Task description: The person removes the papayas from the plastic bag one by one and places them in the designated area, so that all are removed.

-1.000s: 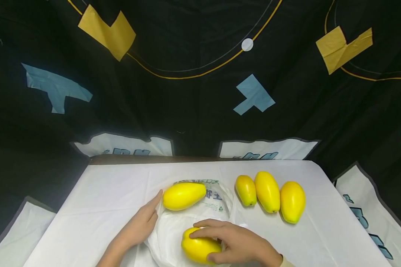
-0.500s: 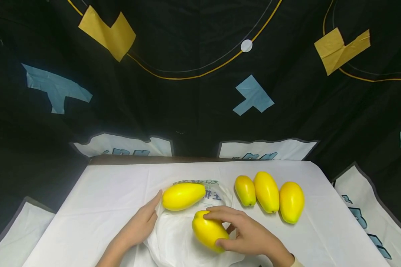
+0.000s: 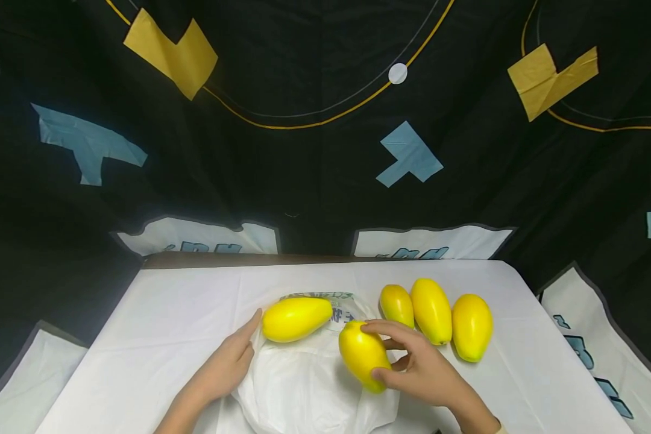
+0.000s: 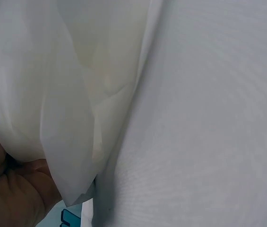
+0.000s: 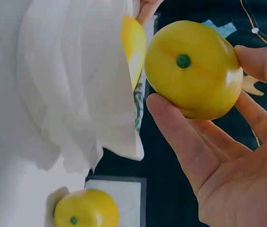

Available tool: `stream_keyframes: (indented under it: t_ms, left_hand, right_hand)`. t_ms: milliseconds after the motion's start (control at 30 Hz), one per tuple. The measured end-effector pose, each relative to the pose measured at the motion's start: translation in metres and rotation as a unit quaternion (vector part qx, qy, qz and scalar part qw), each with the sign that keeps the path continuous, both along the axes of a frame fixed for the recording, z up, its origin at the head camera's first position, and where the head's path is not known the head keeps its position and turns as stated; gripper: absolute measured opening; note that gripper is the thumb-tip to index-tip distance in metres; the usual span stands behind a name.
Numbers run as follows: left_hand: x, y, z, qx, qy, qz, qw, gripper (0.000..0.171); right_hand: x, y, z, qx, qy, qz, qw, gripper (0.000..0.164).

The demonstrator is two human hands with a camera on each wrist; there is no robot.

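Observation:
My right hand [image 3: 420,367] grips a yellow papaya [image 3: 360,355] above the white plastic bag [image 3: 304,392], with thumb and fingers around it. In the right wrist view that papaya [image 5: 190,71] shows its green-tipped end. A second papaya [image 3: 297,319] lies on its side at the bag's mouth. My left hand [image 3: 225,364] holds the bag's left edge near that second papaya. In the left wrist view, the plastic bag [image 4: 72,94] hides most of the left hand [image 4: 20,194].
Three more papayas, a small one [image 3: 396,304], a long one [image 3: 431,310] and another [image 3: 472,328], lie side by side at the right on the white-covered table [image 3: 184,301]. A black cloth [image 3: 304,193] with stuck-on shapes hangs behind the table.
My right hand has carried its papaya from the near part of the bag up and to the right, tilting it more upright. The left hand has stayed in place.

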State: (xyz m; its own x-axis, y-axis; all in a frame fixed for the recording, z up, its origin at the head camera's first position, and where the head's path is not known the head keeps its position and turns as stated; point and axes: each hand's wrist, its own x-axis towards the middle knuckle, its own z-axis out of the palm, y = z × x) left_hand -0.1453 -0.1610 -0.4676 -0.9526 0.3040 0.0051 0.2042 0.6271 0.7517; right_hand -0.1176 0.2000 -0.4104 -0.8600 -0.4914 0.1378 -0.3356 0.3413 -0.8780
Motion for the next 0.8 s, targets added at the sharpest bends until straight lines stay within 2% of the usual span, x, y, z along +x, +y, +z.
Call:
stream_keyframes:
  t_ms: [400,633,800]
  left_hand:
    - [-0.002,0.000,-0.001,-0.008,0.001,0.009,0.9999,0.057]
    - [-0.002,-0.001,-0.001,-0.007,0.003,0.005,1.0000,0.057]
    - [-0.002,-0.001,-0.001,-0.005,0.003,0.007,1.0000,0.057]
  right_hand:
    - [0.005,0.024,-0.005,0.001,-0.040,-0.090,0.995,0.061]
    - [0.008,0.038,-0.013,0.041,-0.058,-0.145,0.987,0.060]
    - [0.010,0.047,-0.017,0.057,-0.072,-0.167,0.982,0.060]
